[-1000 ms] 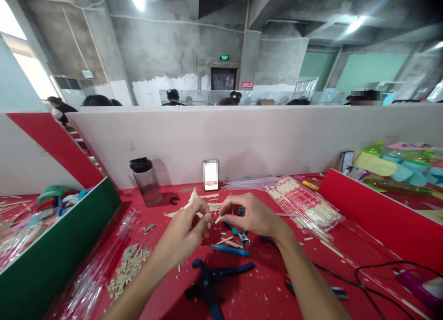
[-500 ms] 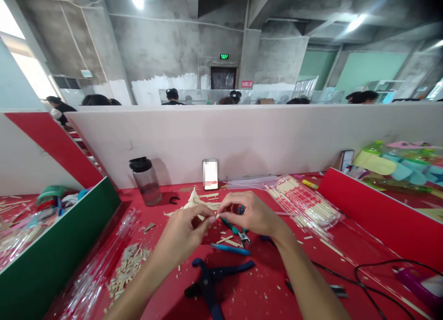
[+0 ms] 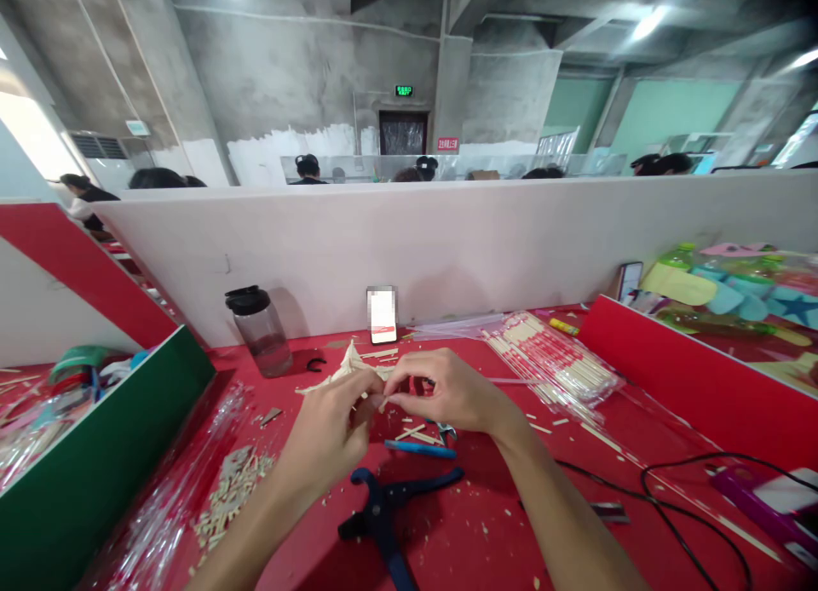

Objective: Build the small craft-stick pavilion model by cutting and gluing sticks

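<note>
Both hands meet over the middle of the red desk (image 3: 486,531). Left hand (image 3: 332,429) and right hand (image 3: 447,395) are pinched shut, fingertips almost touching, on a tiny wood bit (image 3: 382,401) held between them. It is too small to see well.

Just past the hands, at 12 o'clock, lies a small wooden stick model (image 3: 348,371) on the desk. Farther at 12 o'clock a phone (image 3: 382,314) leans on the white wall. At 10 o'clock stands a dark water bottle (image 3: 259,331). At 2 o'clock lies a clear bag of sticks (image 3: 555,365). Below the hands, at 6 o'clock, lie a blue pen (image 3: 420,449) and blue-handled pliers (image 3: 389,510). At 8 o'clock sits a heap of cut stick bits (image 3: 233,489).
</note>
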`<state>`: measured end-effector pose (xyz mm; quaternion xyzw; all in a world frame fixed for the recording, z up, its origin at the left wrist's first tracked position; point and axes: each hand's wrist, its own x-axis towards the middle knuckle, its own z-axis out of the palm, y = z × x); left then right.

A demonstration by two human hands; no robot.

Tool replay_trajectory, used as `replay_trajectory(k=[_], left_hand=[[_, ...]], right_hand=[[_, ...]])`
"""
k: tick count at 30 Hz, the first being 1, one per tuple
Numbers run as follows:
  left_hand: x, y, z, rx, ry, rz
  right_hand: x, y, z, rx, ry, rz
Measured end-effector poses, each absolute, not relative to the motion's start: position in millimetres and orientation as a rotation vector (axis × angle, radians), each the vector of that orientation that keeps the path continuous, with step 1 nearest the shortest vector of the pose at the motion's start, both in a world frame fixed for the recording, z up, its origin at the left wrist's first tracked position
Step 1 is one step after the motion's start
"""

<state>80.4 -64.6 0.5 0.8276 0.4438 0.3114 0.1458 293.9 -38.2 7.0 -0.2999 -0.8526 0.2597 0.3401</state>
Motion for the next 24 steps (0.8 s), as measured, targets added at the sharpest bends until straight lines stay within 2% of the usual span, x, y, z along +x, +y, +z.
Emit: replay_trajectory(k=[12,24], left_hand=[[85.1,-58.1,-4.9,1.737,0.960,0.840],[83.5,-61.3,3.6,1.935,1.207,0.881]], right_hand=[[300.2,-38.8,11.4,-0.757,-2.127,0.814],[300.1,-36.5,8.1,-0.802,-2.068,0.817]])
